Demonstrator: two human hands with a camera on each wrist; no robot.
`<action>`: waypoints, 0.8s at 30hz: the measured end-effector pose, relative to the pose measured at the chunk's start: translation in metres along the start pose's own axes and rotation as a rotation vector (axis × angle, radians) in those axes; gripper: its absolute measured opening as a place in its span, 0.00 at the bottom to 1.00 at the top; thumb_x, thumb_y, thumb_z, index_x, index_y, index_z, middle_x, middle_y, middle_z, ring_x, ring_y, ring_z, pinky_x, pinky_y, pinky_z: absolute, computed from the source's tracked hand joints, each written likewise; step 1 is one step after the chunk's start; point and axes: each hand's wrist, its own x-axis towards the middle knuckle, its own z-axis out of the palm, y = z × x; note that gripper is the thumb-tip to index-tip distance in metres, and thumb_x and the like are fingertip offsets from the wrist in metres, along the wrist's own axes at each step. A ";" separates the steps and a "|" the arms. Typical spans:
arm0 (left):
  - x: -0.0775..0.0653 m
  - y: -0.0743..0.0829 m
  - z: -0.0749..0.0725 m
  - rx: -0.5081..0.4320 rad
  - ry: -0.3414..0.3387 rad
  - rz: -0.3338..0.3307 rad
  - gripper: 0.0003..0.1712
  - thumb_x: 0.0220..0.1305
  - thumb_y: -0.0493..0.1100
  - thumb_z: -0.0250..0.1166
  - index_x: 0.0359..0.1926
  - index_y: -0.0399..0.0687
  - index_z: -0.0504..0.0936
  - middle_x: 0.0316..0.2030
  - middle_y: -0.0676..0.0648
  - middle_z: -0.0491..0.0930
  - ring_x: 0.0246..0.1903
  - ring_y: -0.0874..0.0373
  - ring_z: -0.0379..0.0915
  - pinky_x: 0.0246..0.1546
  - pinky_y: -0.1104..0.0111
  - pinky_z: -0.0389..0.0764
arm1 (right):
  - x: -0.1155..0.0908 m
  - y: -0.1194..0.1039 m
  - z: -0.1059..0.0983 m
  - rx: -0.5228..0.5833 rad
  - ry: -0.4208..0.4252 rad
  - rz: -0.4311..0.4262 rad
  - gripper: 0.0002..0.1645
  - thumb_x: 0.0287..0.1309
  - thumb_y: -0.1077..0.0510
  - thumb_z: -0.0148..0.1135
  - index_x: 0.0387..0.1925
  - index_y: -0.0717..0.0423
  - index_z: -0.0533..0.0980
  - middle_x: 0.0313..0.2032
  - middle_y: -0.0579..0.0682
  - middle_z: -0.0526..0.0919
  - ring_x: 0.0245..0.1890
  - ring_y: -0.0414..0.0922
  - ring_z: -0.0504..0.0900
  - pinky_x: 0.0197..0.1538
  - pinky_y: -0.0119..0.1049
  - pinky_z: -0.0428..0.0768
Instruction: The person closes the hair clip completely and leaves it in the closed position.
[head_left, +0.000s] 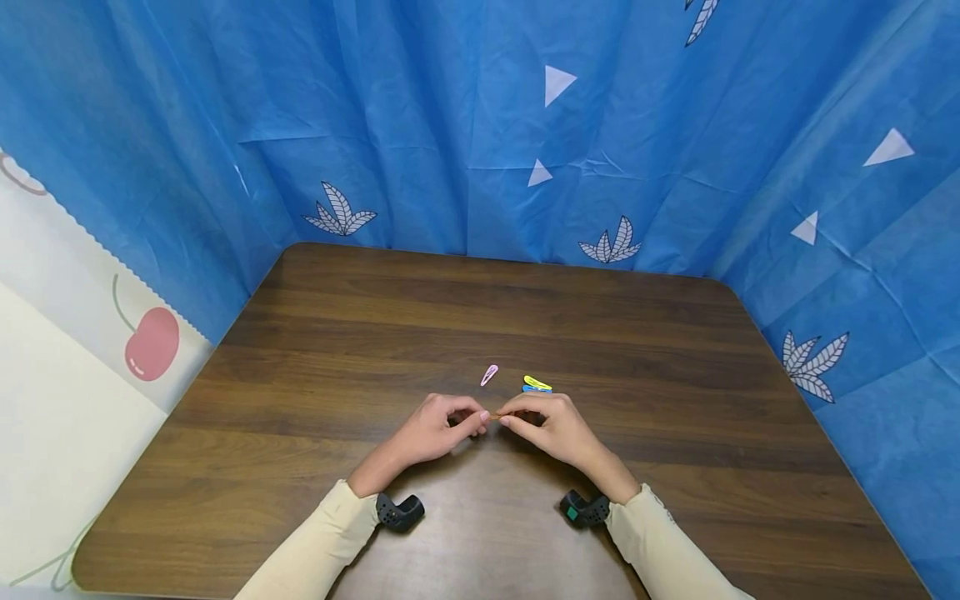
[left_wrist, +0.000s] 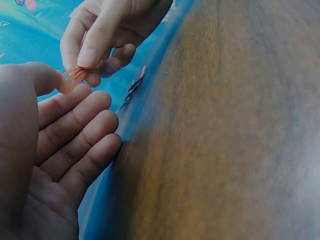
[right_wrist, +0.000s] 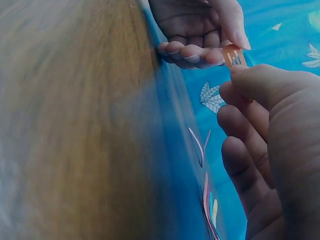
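Note:
An orange snap hair clip (right_wrist: 234, 56) with slots in it is held between both hands, just above the table. My left hand (head_left: 442, 429) pinches one end of it between thumb and index finger, its other fingers loosely bent. At the opposite end, the thumb and index finger of my right hand (head_left: 553, 427) pinch the clip, covering part of it. Beyond the hands lies a pink hair clip (head_left: 489, 375) on the table. A yellow hair clip (head_left: 538, 382) and a blue hair clip (head_left: 531, 388) lie together just past the right hand, which partly hides the blue one.
The brown wooden table (head_left: 360, 333) has rounded corners. Blue curtains (head_left: 420, 108) with white triangles and leaves hang along its back and right sides. A pale cloth (head_left: 90, 350) with a cherry print is at the left. Each wrist wears a black band (head_left: 400, 512).

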 end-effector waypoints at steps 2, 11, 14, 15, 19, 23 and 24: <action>0.000 0.000 0.000 0.010 0.006 0.011 0.15 0.69 0.53 0.58 0.36 0.49 0.85 0.28 0.55 0.85 0.27 0.67 0.80 0.30 0.73 0.79 | 0.000 -0.001 0.000 -0.005 -0.009 0.009 0.07 0.51 0.69 0.69 0.34 0.60 0.84 0.28 0.50 0.85 0.22 0.41 0.76 0.25 0.38 0.77; 0.001 0.000 0.000 0.029 0.033 0.071 0.09 0.66 0.48 0.63 0.40 0.53 0.86 0.32 0.57 0.86 0.31 0.71 0.79 0.35 0.75 0.80 | 0.000 0.002 -0.001 -0.010 -0.010 0.003 0.09 0.50 0.69 0.69 0.35 0.59 0.83 0.28 0.51 0.85 0.21 0.43 0.76 0.25 0.32 0.76; 0.001 -0.001 -0.001 0.042 0.037 0.077 0.08 0.66 0.48 0.63 0.40 0.54 0.86 0.32 0.58 0.86 0.31 0.71 0.79 0.35 0.75 0.80 | -0.004 0.014 0.003 -0.013 -0.011 0.009 0.09 0.51 0.68 0.69 0.37 0.57 0.83 0.29 0.49 0.85 0.22 0.42 0.76 0.25 0.34 0.77; 0.000 -0.001 -0.001 0.046 0.038 0.078 0.08 0.65 0.48 0.63 0.40 0.53 0.86 0.31 0.58 0.86 0.30 0.71 0.79 0.34 0.75 0.80 | -0.006 0.018 0.004 -0.013 -0.011 0.012 0.10 0.52 0.67 0.69 0.38 0.57 0.83 0.29 0.49 0.85 0.22 0.41 0.76 0.25 0.34 0.77; 0.000 -0.002 -0.001 0.059 0.035 0.065 0.08 0.65 0.49 0.63 0.39 0.54 0.86 0.30 0.59 0.85 0.30 0.72 0.78 0.34 0.75 0.80 | -0.010 0.031 0.006 -0.029 -0.010 0.024 0.10 0.54 0.62 0.69 0.39 0.52 0.83 0.31 0.44 0.85 0.24 0.37 0.76 0.26 0.32 0.77; 0.000 -0.001 -0.001 0.067 0.034 0.057 0.09 0.65 0.50 0.63 0.39 0.54 0.86 0.30 0.59 0.85 0.29 0.72 0.78 0.34 0.75 0.80 | -0.012 0.035 0.002 -0.046 -0.023 0.045 0.09 0.56 0.57 0.68 0.40 0.46 0.83 0.31 0.39 0.83 0.25 0.33 0.75 0.27 0.30 0.78; 0.000 -0.001 -0.001 0.069 0.034 0.056 0.09 0.65 0.50 0.63 0.39 0.54 0.86 0.30 0.59 0.85 0.29 0.72 0.78 0.34 0.75 0.80 | -0.013 0.035 0.001 -0.046 -0.028 0.049 0.08 0.57 0.57 0.68 0.40 0.44 0.83 0.31 0.38 0.83 0.25 0.32 0.74 0.27 0.30 0.77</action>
